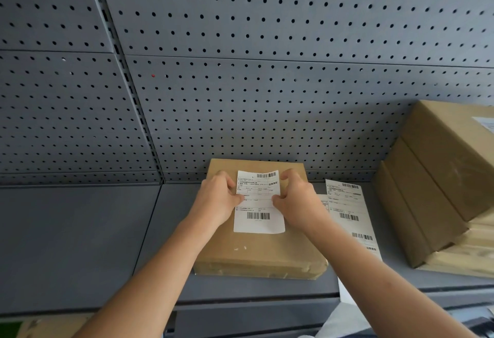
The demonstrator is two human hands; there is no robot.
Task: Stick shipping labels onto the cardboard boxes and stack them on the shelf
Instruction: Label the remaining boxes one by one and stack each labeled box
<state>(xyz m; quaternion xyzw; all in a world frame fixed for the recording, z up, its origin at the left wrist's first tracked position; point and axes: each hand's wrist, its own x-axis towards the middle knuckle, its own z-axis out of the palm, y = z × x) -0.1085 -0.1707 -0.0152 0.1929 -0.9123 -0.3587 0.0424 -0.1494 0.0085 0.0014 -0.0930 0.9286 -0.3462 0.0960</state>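
Left hand (219, 198) and right hand (296, 200) each pinch a side edge of the label (258, 220), likely to square it on the box (256, 249) before pressing down.

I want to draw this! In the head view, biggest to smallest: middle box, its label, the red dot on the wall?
1. box, largest.
2. label, covers only part of the box top.
3. red dot, a tiny speck; farther off, so true size unsure.

Stacked boxes (438, 182): running off the frame's right edge.
Label sheet (347, 212): lying partly hidden under the right forearm (369, 273).
Shipping label (258, 204): showing print too small to read.
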